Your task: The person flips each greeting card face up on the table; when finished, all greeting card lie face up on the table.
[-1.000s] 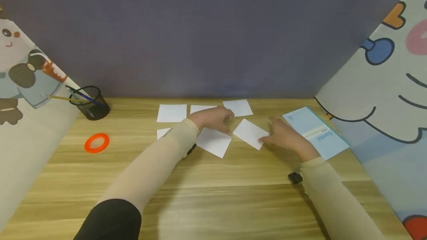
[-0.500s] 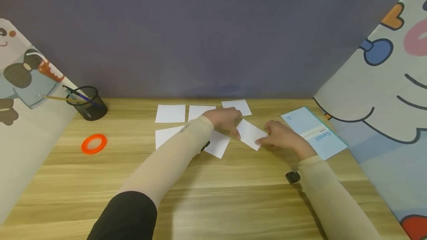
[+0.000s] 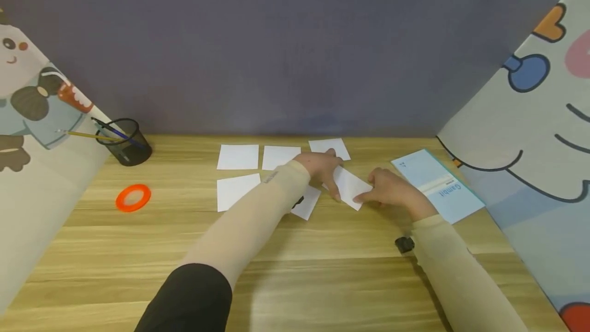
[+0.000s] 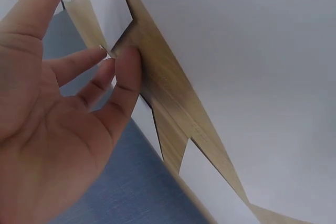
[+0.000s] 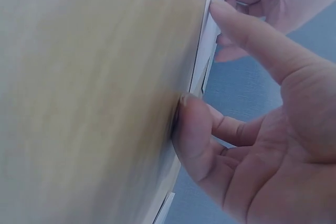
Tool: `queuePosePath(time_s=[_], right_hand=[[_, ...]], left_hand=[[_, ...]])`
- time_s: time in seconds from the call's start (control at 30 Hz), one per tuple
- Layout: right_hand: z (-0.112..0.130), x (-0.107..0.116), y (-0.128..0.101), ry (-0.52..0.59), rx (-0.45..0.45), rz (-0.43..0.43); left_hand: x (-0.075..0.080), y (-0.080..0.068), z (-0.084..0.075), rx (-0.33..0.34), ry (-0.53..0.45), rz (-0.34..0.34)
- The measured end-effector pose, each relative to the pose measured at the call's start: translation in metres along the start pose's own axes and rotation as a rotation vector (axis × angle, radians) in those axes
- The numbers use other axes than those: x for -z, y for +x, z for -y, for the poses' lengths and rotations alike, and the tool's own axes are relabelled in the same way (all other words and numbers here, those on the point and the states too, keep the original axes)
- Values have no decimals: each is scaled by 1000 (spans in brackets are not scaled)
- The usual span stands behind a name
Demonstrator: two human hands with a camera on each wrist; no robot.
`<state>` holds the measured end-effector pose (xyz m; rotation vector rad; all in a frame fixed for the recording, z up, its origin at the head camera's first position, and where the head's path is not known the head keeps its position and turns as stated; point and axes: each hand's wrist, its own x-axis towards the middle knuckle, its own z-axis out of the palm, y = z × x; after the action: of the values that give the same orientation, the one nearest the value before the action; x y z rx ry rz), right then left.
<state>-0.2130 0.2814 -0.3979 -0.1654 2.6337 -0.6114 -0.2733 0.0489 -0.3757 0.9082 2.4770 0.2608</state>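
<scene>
A tilted square white paper card (image 3: pixel 352 187) lies on the wooden table between both hands. My left hand (image 3: pixel 321 169) reaches over its left side, thumb at the near-left edge and fingers by the far corner. In the left wrist view, the fingers (image 4: pixel 128 69) bend loosely beside the card (image 4: pixel 107 9), not wrapped round it. My right hand (image 3: pixel 389 189) touches the card's right corner with its thumb. In the right wrist view, that thumb (image 5: pixel 226 14) lies at the card (image 5: pixel 206 40) while the index fingertip rests close to the tabletop. Another card (image 3: pixel 308 207) is partly hidden beneath the left forearm.
More white cards lie left and behind, at the back left (image 3: pixel 237 157), back middle (image 3: pixel 280 156), back right (image 3: pixel 326 145) and front left (image 3: pixel 235 191). A "Gambit" booklet (image 3: pixel 438 186) lies right, an orange ring (image 3: pixel 133 198) left, near a black mesh pen cup (image 3: pixel 131 150).
My left hand has moved right from above the neighbouring card to the left side of the tilted card. The right hand stays at its corner, fingers drawn in slightly.
</scene>
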Motion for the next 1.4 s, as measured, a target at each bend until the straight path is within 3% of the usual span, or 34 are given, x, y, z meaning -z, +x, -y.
queuePosePath(time_s=[0.87,1.4], right_hand=[[0,3,1,21,13,60],[1,4,3,68,28,48]], left_hand=[[-1,4,-4,40,-16,18],[-3,7,-4,13,-3,-16]])
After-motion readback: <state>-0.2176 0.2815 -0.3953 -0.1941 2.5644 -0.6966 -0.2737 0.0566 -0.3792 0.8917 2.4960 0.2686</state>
